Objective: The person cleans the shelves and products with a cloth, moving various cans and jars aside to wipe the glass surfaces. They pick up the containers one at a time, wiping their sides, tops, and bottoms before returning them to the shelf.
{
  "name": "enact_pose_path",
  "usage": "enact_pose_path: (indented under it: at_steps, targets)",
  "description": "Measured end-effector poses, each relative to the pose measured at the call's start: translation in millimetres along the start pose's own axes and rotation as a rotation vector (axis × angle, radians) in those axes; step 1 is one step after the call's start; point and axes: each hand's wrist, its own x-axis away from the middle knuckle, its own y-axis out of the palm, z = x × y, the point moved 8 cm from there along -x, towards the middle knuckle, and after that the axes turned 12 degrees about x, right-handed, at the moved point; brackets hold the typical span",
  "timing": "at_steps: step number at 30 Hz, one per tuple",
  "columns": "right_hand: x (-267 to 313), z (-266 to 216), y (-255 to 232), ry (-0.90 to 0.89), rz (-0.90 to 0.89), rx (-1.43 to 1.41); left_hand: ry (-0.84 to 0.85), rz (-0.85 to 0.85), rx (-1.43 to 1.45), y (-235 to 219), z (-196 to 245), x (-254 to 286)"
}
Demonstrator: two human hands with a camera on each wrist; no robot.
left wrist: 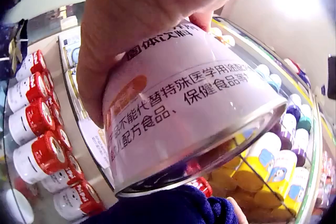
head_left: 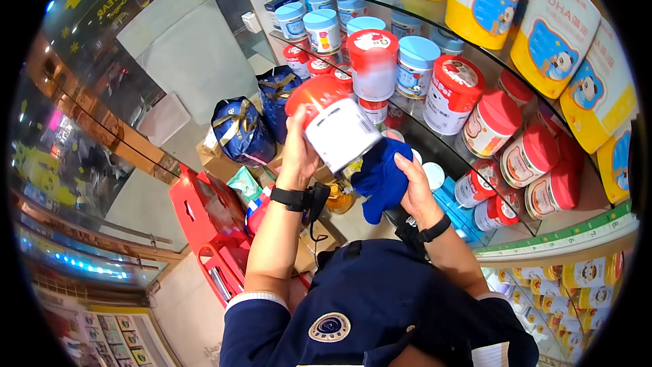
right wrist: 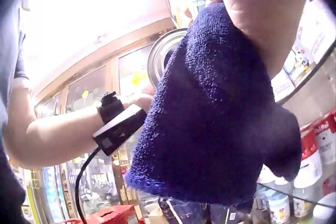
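My left hand grips a white can with a red lid, tilted so that its metal bottom points down toward the cloth. Printed text and the bottom rim of the same can show large in the left wrist view. With my right hand I hold a dark blue terry cloth, its folds right at the can's lower edge. The cloth hangs down broadly in the right wrist view and covers part of the can's metal end.
To the right, glass shelves carry many cans with red or blue lids, and large yellow-white cans stand above. Blue gift bags and red boxes stand at the left. A glass shop window lies beyond them.
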Motion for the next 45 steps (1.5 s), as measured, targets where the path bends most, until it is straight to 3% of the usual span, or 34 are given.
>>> enact_pose_path:
  at_steps: [1,6,10,11,18,25,30,45]
  targets:
    - [3,-11,5,-0.041,0.003,0.014,-0.039,-0.033,0.102,7,-1,1]
    - [10,-22,3,-0.058,0.017,0.007,0.108,-0.050,0.292,18,22,11]
    - [21,-12,-4,-0.035,0.044,-0.029,0.196,0.033,0.221,8,49,14]
    - [23,-8,-5,-0.032,0.054,-0.042,0.163,-0.024,0.226,10,53,17]
    - [32,7,-15,0.002,0.035,-0.090,0.203,0.032,0.131,9,70,25]
    - [40,16,-15,0.039,-0.023,-0.105,0.148,0.083,0.232,17,62,27]
    - [48,17,-13,0.064,-0.053,-0.110,0.141,0.030,0.248,11,63,21]
    - [83,18,-26,0.111,-0.029,-0.022,0.125,0.076,0.294,13,39,34]
